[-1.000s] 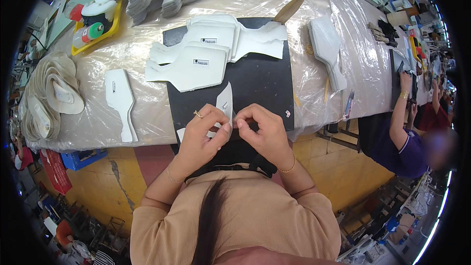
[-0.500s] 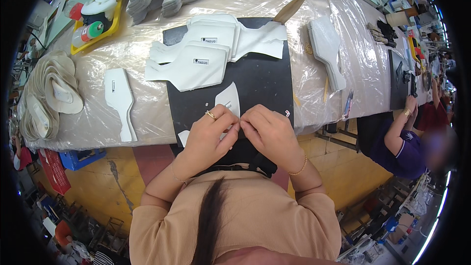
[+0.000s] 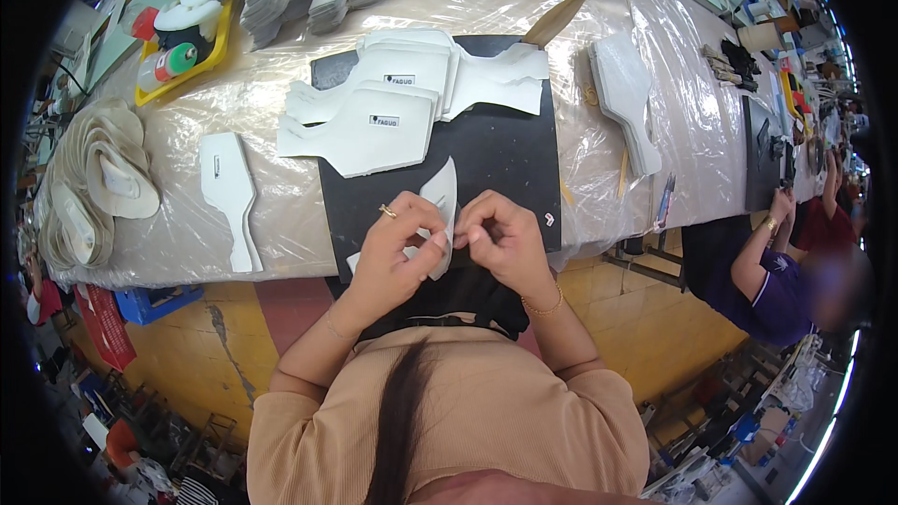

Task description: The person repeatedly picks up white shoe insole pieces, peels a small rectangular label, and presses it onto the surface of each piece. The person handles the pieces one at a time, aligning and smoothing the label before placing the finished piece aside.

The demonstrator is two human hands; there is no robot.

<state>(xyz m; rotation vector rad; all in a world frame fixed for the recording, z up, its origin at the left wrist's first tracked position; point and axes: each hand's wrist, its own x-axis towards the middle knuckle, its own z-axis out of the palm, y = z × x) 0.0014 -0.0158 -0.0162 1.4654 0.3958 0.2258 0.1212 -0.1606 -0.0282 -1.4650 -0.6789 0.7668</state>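
Over the near part of a black mat (image 3: 505, 164), my left hand (image 3: 400, 241), with a ring on one finger, is closed on a white shaped shoe piece (image 3: 438, 189). That piece stands tilted, its pointed end upward, and its lower part passes behind my fingers. At its right edge, my right hand (image 3: 503, 236) has thumb and fingers pinched together. What lies between those fingertips is too small to make out. Farther up the mat, overlapping white shoe pieces (image 3: 374, 145) with small printed labels lie in a fanned pile.
A wooden-handled tool (image 3: 554, 21) lies behind the pile. White pieces (image 3: 224, 168) lie left, another stack (image 3: 622, 98) right. Cream soles (image 3: 117, 164) and a yellow tray (image 3: 210, 56) of bottles sit far left. A pen-like tool (image 3: 665, 201) lies right. A co-worker (image 3: 772, 281) sits beyond.
My hands have shifted slightly apart, the left one up a little. The white piece between them has turned more edge-on.
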